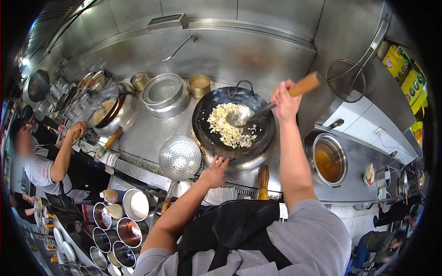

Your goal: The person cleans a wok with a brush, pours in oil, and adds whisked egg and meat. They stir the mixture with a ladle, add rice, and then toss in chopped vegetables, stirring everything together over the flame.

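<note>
A black wok (205, 108) sits on the stove with pale yellow and white chopped food (226, 125) in it. My right hand (286, 100) is closed round a metal ladle (240, 116) with a wooden handle end; its bowl rests on the food. At the wok's near left edge, my left hand (215, 172) has its fingers spread, close to the rim; whether it touches the rim or a cloth there I cannot tell. Just left of it lies a perforated skimmer (179, 158). A bamboo brush (263, 181) stands to the right of my left hand.
Behind the wok are a lidded metal pot (162, 92) and a tin (199, 86). A pot of brown liquid (329, 159) stands right; a strainer (346, 80) hangs above. Several seasoning pots (129, 232) stand lower left. A co-worker (46, 168) works at another wok, left.
</note>
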### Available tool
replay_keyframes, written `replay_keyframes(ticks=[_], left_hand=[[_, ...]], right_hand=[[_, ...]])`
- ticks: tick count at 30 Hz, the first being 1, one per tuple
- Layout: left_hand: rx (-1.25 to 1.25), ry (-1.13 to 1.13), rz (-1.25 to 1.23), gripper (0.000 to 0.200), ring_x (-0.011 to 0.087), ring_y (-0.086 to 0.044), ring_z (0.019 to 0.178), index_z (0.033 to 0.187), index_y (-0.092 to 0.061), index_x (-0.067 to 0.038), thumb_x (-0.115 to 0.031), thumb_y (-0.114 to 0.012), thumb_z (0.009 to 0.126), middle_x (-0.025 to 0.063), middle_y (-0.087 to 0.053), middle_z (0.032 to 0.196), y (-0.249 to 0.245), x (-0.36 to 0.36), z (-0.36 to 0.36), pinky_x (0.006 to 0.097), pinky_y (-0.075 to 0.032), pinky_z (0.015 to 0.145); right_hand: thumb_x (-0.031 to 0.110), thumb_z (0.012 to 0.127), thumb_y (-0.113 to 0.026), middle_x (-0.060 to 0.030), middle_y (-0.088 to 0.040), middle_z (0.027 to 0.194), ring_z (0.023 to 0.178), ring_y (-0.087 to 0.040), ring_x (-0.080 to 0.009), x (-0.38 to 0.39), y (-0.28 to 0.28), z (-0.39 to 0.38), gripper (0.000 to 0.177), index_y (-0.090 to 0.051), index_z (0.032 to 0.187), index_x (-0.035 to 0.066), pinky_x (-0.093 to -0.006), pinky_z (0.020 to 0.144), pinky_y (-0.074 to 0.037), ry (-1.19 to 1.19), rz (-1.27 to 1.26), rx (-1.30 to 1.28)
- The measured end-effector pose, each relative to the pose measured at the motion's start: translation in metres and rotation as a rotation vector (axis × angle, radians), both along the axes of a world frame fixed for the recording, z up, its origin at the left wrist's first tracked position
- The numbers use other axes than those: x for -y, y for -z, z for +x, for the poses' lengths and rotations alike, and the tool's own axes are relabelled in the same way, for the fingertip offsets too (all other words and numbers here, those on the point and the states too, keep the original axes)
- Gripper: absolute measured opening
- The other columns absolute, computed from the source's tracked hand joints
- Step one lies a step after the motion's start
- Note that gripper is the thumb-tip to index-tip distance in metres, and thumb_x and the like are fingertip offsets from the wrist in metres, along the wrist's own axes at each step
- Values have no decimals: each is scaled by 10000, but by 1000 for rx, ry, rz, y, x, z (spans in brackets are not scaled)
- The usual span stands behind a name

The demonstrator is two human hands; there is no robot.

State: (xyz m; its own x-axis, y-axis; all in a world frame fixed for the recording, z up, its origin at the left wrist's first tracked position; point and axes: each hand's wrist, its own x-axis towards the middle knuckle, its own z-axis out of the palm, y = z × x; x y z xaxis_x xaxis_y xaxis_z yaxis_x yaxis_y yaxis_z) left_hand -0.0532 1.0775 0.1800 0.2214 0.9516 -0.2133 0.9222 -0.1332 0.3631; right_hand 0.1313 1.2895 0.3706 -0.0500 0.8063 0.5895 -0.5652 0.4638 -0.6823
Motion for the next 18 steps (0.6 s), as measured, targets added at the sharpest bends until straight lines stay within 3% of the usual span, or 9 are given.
replay_keyframes(ticks=[1,3,5,7,9,11,13,14,18], left_hand=[[-17,-14,9,844,400,-157,1411,1472,-196,-60,-290,-651,799,186,-245,1501,0,0,1,423,-250,1134],[-31,-13,29,842,399,-164,1410,1471,-200,-62,-291,-652,798,185,-258,1496,4,2,3,424,-254,1133],[-52,-19,69,840,397,-171,1408,1470,-204,-64,-291,-653,797,184,-271,1490,1,-4,2,424,-258,1131],[-2,-7,-3,826,399,-187,1403,1463,-225,-62,-287,-655,795,184,-287,1484,-4,-2,-2,426,-266,1127],[24,-11,-4,817,396,-190,1403,1461,-235,-62,-279,-656,795,179,-286,1487,-1,-9,-8,426,-270,1126],[71,-21,-18,808,392,-192,1403,1458,-245,-62,-271,-657,795,175,-285,1490,1,-9,-5,426,-273,1124],[63,-52,-22,790,391,-190,1404,1452,-263,-63,-251,-658,794,167,-283,1495,-8,-5,-1,425,-276,1124],[73,-43,7,790,381,-190,1405,1448,-265,-61,-227,-652,779,164,-277,1492,-5,-6,-2,413,-275,1129],[90,-56,-7,778,377,-198,1403,1447,-266,-60,-220,-647,788,166,-284,1485,-3,-6,-10,414,-282,1126]], right_hand=[[162,893,-640,27,-426,544,426,-395,-85,3,12,-11,215,-477,769,94,-258,418,-348,53,-4,-40],[178,877,-662,25,-469,562,450,-435,-87,-42,103,-46,203,-509,778,89,-255,436,-363,55,-35,165],[201,856,-690,21,-502,582,468,-450,-86,-44,85,-69,209,-536,780,82,-252,446,-368,-48,-108,384],[199,846,-703,27,-494,569,465,-443,-79,-24,9,-70,216,-542,770,76,-257,437,-361,66,-107,474],[190,854,-694,36,-469,543,444,-420,-66,-15,-30,-52,238,-514,733,93,-239,408,-319,71,-61,272],[159,879,-655,34,-410,558,430,-399,-76,-35,-5,-37,242,-449,766,99,-237,396,-328,14,38,96],[138,887,-639,30,-398,558,423,-401,-79,-65,66,-62,239,-436,765,100,-235,396,-334,197,-127,26],[127,887,-637,30,-410,561,419,-404,-81,-57,70,-64,232,-437,774,100,-238,396,-345,206,-116,218],[135,892,-635,32,-444,570,442,-399,-73,-23,11,-57,220,-452,773,101,-252,407,-335,145,-32,213]])
